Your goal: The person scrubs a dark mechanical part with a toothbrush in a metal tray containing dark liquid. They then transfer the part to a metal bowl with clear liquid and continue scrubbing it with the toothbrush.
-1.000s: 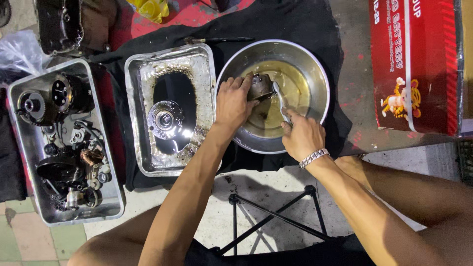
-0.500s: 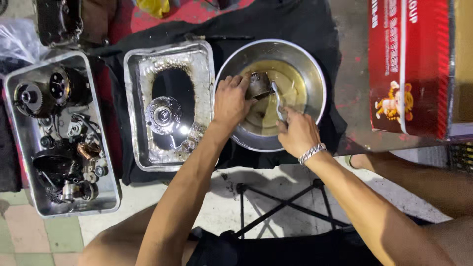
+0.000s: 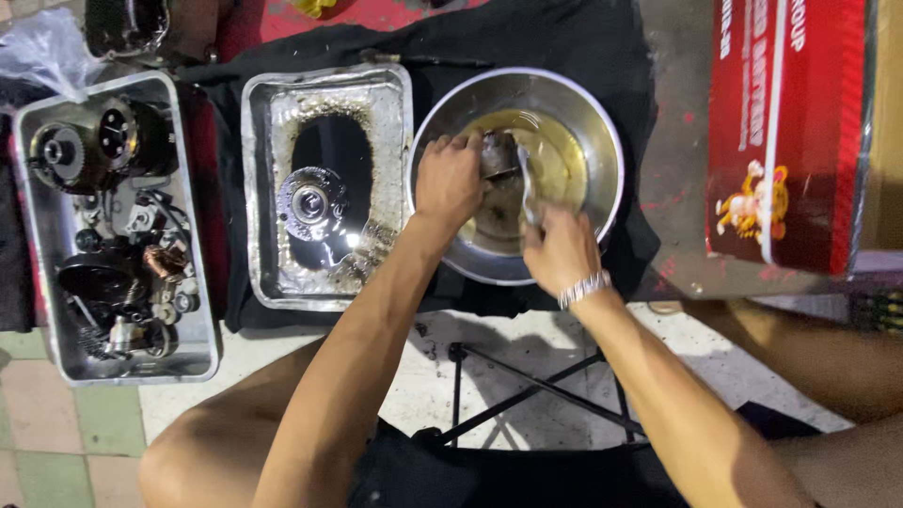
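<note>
Left hand point(image 3: 450, 179) gripped a small dark metal part point(image 3: 497, 155) over the yellowish liquid in the round steel bowl point(image 3: 602, 141); right hand point(image 3: 562, 246) clasped a brush point(image 3: 527, 186) against it. Wet, it looked rigid, weighty and slippery, best held around its body.

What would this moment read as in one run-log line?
left hand: holds metal part | right hand: holds brush | place: bowl of yellowish liquid | beside: oily tray
</note>
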